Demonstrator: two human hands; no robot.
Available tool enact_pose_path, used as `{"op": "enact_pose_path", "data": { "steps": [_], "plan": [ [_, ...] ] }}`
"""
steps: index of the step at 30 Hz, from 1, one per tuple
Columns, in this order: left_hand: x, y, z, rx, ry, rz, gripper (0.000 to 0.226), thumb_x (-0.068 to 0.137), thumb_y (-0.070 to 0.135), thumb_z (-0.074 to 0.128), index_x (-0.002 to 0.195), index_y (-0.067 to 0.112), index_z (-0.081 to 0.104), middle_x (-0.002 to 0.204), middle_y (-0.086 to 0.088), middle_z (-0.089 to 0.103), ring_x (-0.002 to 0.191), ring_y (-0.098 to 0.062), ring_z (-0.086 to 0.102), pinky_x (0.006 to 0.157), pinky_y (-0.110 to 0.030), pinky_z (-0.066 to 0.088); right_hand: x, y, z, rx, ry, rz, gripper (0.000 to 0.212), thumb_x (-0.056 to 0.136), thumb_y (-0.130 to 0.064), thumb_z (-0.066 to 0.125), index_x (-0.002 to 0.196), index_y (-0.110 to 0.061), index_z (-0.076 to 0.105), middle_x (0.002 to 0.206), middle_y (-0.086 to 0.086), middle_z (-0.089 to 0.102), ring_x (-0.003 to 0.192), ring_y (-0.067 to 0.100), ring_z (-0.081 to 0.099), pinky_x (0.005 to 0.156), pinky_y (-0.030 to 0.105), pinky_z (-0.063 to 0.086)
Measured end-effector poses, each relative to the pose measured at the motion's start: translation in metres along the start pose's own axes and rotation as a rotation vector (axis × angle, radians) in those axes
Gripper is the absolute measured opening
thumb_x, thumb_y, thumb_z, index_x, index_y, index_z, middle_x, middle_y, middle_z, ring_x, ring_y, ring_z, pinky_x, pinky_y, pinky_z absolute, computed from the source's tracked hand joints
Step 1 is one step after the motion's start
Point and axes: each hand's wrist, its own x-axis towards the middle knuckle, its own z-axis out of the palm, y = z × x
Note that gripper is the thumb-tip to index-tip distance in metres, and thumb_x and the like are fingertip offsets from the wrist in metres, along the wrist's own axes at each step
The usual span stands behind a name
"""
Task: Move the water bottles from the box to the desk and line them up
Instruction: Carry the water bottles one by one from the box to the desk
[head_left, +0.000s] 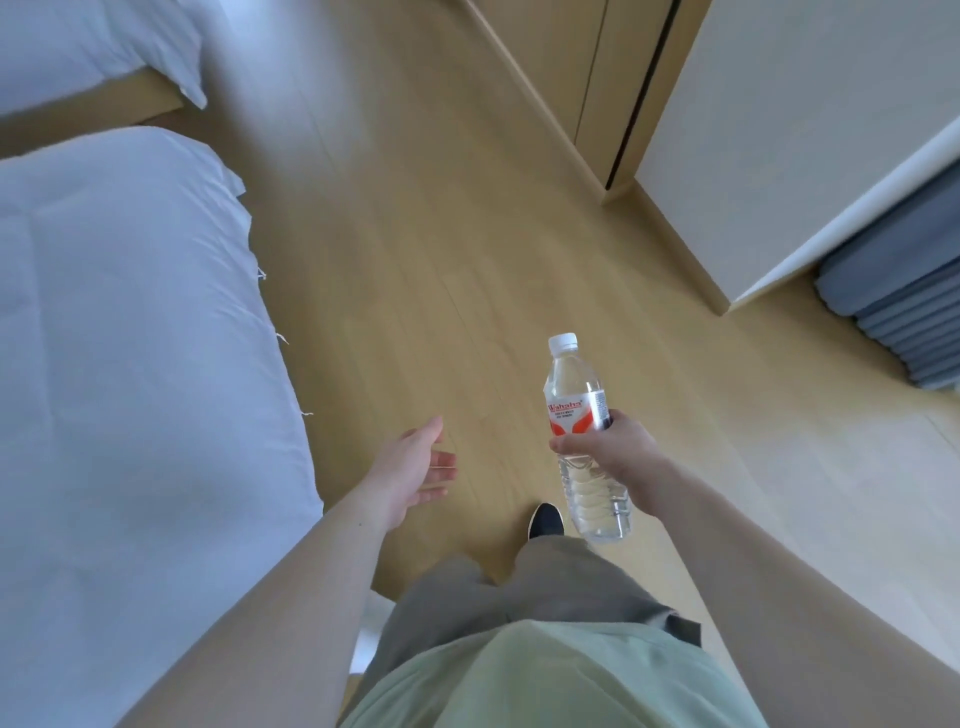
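Observation:
My right hand (608, 441) grips a clear water bottle (574, 395) around its middle, just below the red and white label. The bottle has a white cap and tilts slightly, cap pointing away from me, above the wooden floor. My left hand (415, 465) hangs empty to the left of it, palm turned inward and fingers relaxed. Neither the box nor the desk is in view.
A bed with white bedding (130, 364) runs along the left. A second bed (78, 47) sits at the top left. A wooden wardrobe (587, 78) and a white wall corner (779, 156) stand to the right, with grey folded padding (904, 322) beyond. Light wooden floor (415, 234) stretches ahead.

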Motion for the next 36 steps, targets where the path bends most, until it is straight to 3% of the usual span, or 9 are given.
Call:
{"op": "enact_pose_path", "data": {
  "steps": [4,18,29,36],
  "plan": [
    [0.018,0.033,0.01,-0.013,0.015,-0.009,0.041,0.101,0.054,0.052,0.113,0.018,0.065,0.101,-0.011,0.076,0.097,-0.026,0.074,0.089,-0.045,0.06,0.032,-0.041,-0.012,-0.033,-0.043,-0.017,0.055,0.061,-0.025,0.093,0.107,-0.021,0.063,0.094,0.0,0.074,0.083,0.018,0.072,0.06,0.03,0.05],
    [0.144,0.188,-0.038,-0.084,0.075,0.004,0.04,0.099,0.056,0.055,0.109,0.019,0.067,0.098,-0.01,0.078,0.089,-0.022,0.077,0.083,-0.042,0.062,0.165,-0.202,0.022,-0.138,-0.091,-0.017,0.059,0.064,-0.023,0.092,0.114,-0.016,0.062,0.102,0.006,0.073,0.092,0.025,0.071,0.08,0.041,0.056],
    [0.235,0.34,-0.099,-0.086,0.039,0.013,0.043,0.099,0.059,0.051,0.109,0.019,0.066,0.09,-0.007,0.078,0.084,-0.021,0.076,0.078,-0.039,0.06,0.245,-0.371,0.077,-0.167,-0.119,-0.063,0.052,0.067,-0.022,0.091,0.11,-0.017,0.061,0.101,0.004,0.073,0.089,0.023,0.071,0.067,0.035,0.053],
    [0.29,0.408,-0.12,-0.125,0.078,-0.014,0.044,0.098,0.06,0.052,0.107,0.02,0.067,0.087,-0.005,0.078,0.085,-0.019,0.077,0.073,-0.037,0.06,0.311,-0.45,0.095,-0.186,-0.146,-0.052,0.047,0.07,-0.021,0.088,0.11,-0.016,0.064,0.1,0.007,0.074,0.089,0.024,0.073,0.071,0.037,0.055]
  ]
}}
